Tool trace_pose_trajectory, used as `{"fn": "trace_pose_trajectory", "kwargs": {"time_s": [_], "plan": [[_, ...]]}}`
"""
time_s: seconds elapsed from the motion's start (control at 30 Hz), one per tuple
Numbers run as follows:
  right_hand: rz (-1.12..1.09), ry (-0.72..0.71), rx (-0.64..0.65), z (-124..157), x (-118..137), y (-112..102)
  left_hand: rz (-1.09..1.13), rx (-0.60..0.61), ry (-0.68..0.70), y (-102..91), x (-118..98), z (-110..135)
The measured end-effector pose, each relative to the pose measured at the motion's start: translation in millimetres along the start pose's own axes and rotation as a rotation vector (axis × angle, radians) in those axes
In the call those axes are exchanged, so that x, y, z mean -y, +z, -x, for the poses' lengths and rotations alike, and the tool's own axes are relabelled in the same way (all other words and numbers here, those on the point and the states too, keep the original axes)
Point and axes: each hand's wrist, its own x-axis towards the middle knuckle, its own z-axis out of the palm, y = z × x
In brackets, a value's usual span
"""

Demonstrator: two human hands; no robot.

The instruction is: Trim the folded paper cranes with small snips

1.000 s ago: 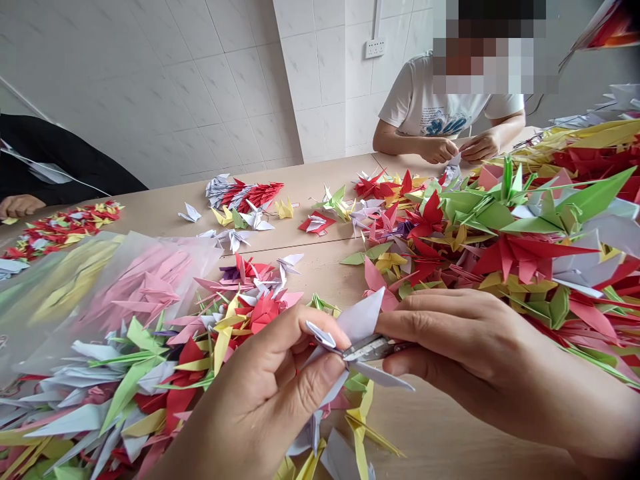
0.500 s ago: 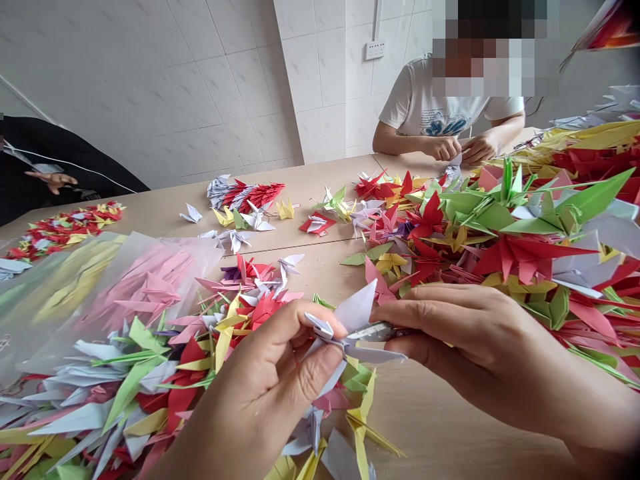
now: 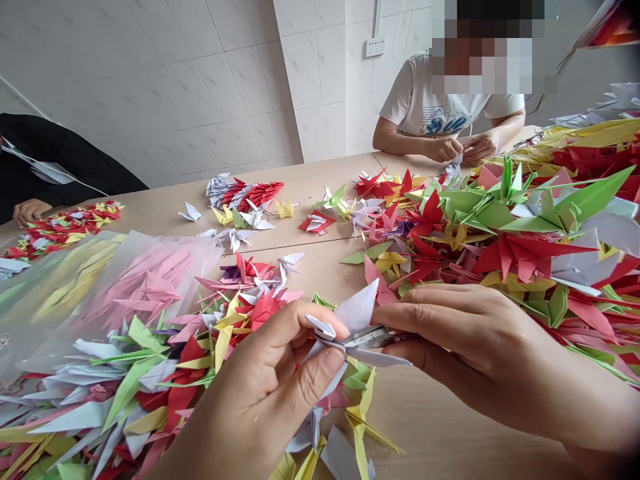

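My left hand [image 3: 295, 373] pinches a white paper crane [image 3: 356, 308] between thumb and fingers, in front of me above the table. One wing stands upright and another points right. From the right, my right hand [image 3: 465, 333] holds small metal pliers [image 3: 370, 337], whose narrow jaws reach into the crane's middle between the wings. The handles are mostly hidden under the fingers. Below both hands lie several loose cranes, among them a yellow paper crane [image 3: 361, 420].
Heaps of coloured paper cranes lie left [image 3: 135, 373] and right [image 3: 530, 247]. Plastic bags [image 3: 145, 280] of folded paper are at the left. A strung bundle of cranes [image 3: 245, 193] lies farther back. A co-worker [image 3: 450, 120] sits opposite; another person's hand [image 3: 31, 211] is far left.
The pliers' jaws show more widely between the wings, and the crane's right wing tip has shifted slightly right. At far left, the other person's hand has come down to the table.
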Motion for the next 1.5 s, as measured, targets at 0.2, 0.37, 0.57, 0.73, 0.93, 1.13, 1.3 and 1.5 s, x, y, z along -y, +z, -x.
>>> {"fn": "trace_pose_trajectory", "kwargs": {"time_s": [0.2,0.37,0.57,0.73,0.93,1.13,1.3,1.5], "plan": [[0.021,-0.005,-0.005,-0.6,-2.5,0.7,-0.004,-0.007,-0.019,-0.6,-0.4,0.0],[-0.011,-0.002,-0.004,0.3,-3.0,0.1,0.023,0.012,-0.022,-0.4,-0.1,-0.1],[0.027,0.011,-0.049,-0.9,-1.9,0.1,-0.077,0.059,0.052,-4.4,-2.1,-3.7],[-0.173,0.267,-0.151,-1.8,-5.3,-3.7,-0.229,0.060,0.100,-7.3,3.1,-2.9],[-0.306,0.411,0.068,-1.6,-7.4,-4.5,-0.500,0.172,0.229,2.2,13.4,-1.0],[-0.275,0.420,0.128,-3.1,-10.9,-8.4,-0.386,0.037,0.233,6.3,17.5,-7.4],[0.225,0.562,-0.053,-6.8,-27.9,-14.7,-0.447,-0.154,0.247,-8.3,24.7,-28.9],[0.575,0.748,-0.054,-9.9,-59.0,-16.9,-0.775,-0.077,0.288,-11.8,43.4,-47.3]]}}
